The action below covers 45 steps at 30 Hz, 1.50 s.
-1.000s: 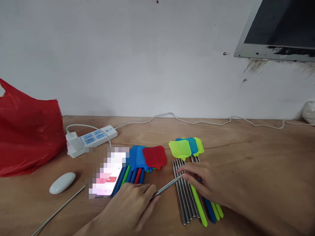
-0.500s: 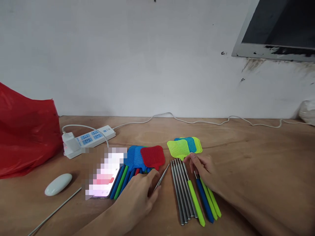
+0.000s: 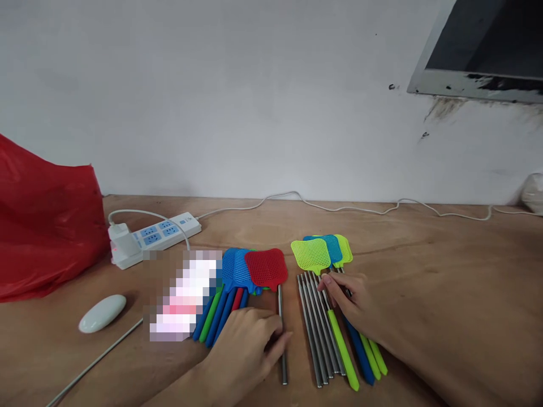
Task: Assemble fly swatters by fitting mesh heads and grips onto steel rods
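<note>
My left hand (image 3: 250,342) is closed, with thumb and forefinger around a bare metal rod (image 3: 284,362). The rod lies lengthwise below the red fly swatter head (image 3: 267,267). Left of it, blue fly swatters (image 3: 233,265) lie overlapped, their handles partly under my hand. My right hand (image 3: 350,291) pinches the thin shaft of a yellow-green fly swatter (image 3: 311,254) just below its head. Several metal rods (image 3: 314,333) lie side by side left of its yellow-green handle. Beyond that handle, partly behind my right hand, are a teal swatter (image 3: 333,249) and another yellow-green one (image 3: 345,249).
A lit phone (image 3: 186,302), partly blurred out, lies left of the swatters. Further left are a white mouse-like object (image 3: 102,314), a power strip (image 3: 169,233) with a plugged-in charger, and a red plastic bag (image 3: 46,226). A white cable (image 3: 339,211) runs along the wall.
The metal rod at my left hand has swung from slanting to nearly straight under the red swatter head. My right fingers have closed on the yellow-green swatter's shaft. The view has shifted slightly.
</note>
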### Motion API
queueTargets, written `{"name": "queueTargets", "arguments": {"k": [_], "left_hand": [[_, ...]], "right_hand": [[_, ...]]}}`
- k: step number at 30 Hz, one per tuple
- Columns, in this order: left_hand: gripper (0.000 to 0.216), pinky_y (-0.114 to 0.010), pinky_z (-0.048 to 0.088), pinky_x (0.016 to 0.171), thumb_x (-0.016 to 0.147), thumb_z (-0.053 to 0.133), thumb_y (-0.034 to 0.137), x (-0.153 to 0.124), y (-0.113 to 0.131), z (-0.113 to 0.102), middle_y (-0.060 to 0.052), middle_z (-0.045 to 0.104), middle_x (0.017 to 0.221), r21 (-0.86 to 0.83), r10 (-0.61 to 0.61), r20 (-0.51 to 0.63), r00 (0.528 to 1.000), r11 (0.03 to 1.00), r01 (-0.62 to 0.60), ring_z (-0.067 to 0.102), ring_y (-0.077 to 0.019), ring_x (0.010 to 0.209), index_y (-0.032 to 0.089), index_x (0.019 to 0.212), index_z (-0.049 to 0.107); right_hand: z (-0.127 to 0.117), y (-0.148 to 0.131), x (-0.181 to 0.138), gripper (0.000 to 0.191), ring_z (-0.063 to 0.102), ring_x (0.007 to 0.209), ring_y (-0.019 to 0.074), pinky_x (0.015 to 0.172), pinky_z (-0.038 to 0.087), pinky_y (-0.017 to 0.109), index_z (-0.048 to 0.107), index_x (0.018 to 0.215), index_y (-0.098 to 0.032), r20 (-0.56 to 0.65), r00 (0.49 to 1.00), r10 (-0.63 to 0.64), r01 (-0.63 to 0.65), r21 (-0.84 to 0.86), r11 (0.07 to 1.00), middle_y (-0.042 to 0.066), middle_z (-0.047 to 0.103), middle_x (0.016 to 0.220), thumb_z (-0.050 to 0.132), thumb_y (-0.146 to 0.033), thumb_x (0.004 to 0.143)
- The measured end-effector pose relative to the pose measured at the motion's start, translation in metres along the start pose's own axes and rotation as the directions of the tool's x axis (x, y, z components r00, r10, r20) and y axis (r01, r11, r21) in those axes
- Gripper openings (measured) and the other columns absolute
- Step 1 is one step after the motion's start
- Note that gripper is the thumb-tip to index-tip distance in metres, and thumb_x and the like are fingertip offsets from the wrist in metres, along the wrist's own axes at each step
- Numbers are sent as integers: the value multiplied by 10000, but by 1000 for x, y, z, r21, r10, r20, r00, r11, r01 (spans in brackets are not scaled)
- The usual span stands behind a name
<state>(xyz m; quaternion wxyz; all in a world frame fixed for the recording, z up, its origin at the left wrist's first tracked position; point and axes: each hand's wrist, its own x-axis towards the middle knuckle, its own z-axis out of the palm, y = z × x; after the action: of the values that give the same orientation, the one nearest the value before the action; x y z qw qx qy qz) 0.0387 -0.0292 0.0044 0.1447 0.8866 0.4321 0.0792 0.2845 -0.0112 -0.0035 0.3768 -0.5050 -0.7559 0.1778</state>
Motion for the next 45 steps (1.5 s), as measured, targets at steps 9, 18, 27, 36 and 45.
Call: {"name": "queueTargets", "arguments": {"k": [9, 18, 27, 36, 45], "left_hand": [[203, -401, 475, 921, 944, 515, 165, -5, -2, -5, -57, 658, 1121, -171, 227, -122, 966, 954, -245, 602, -243, 1038, 220, 1102, 630], [532, -464, 362, 1161, 926, 534, 159, -7, -2, -8, -78, 540, 1463, -152, 306, -1, 952, 941, -302, 490, -251, 1352, 244, 1445, 451], [554, -468, 346, 1174, 935, 528, 164, -8, -1, -13, -73, 501, 1497, -123, 319, 55, 946, 943, -310, 472, -248, 1372, 242, 1475, 431], [559, -474, 355, 1168, 919, 542, 156, -10, -1, -13, -77, 496, 1500, -113, 299, 65, 952, 950, -291, 466, -251, 1376, 226, 1465, 443], [578, -480, 354, 1166, 920, 550, 163, -9, -2, -14, -70, 504, 1495, -141, 312, 30, 950, 942, -305, 481, -261, 1364, 251, 1478, 427]], "right_hand": [[-2, -4, 0, 397, 545, 518, 148, 570, 374, 271, 680, 753, -199, -8, 1000, -7, 7, -48, 999, -20, 578, 549, 423, -355, 1012], [2, 8, 3, 366, 528, 506, 154, 526, 328, 280, 605, 702, -213, -30, 999, 13, -19, -188, 982, -18, 550, 548, 440, -371, 988], [-3, 7, 2, 152, 542, 543, 172, 511, 278, 274, 552, 664, -223, 73, 989, 125, -74, -483, 872, -12, 591, 568, 606, -268, 799], [1, 6, 2, 212, 544, 544, 181, 511, 255, 284, 577, 569, -224, 45, 985, 168, -121, -519, 846, 12, 607, 548, 654, -289, 755], [4, 5, 2, 229, 525, 521, 180, 499, 257, 291, 546, 505, -225, -10, 981, 191, -174, -469, 866, 14, 604, 515, 662, -251, 701]]}}
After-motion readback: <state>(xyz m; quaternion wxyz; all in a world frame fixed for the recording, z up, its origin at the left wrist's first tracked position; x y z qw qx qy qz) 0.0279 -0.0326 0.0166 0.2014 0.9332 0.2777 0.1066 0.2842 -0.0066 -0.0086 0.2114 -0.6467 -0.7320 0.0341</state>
